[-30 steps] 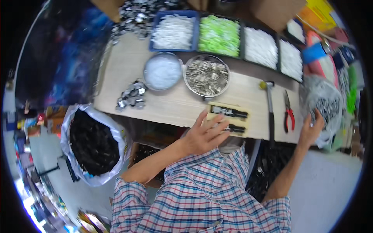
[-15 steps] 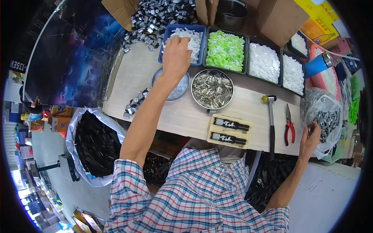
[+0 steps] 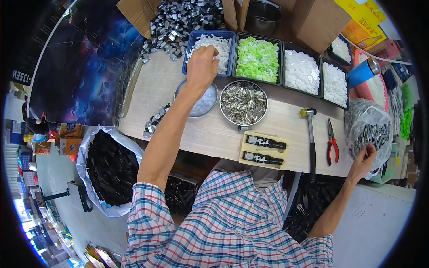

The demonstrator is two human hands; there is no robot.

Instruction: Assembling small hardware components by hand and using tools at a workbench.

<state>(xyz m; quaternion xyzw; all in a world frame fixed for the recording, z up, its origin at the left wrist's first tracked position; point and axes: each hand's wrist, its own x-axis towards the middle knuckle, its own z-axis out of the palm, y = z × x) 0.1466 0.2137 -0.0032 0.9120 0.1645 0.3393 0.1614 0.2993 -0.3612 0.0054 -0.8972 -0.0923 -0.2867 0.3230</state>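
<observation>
The left hand [image 3: 202,67], upper centre of frame, reaches over the blue tray of white plastic parts [image 3: 210,50], fingers curled down into the pile as if pinching, though whether a part is actually gripped cannot be told. The right hand [image 3: 364,161], at right edge, rests fingers bent on the clear bag of dark metal parts [image 3: 370,129], apparently steadying it. Parts sit sorted by kind within arm's reach; the wooden jig with two black pieces [image 3: 263,150] lies lower centre, nearest the body.

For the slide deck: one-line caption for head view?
Left hand reaches into blue tray; right hand at clear bag.
</observation>
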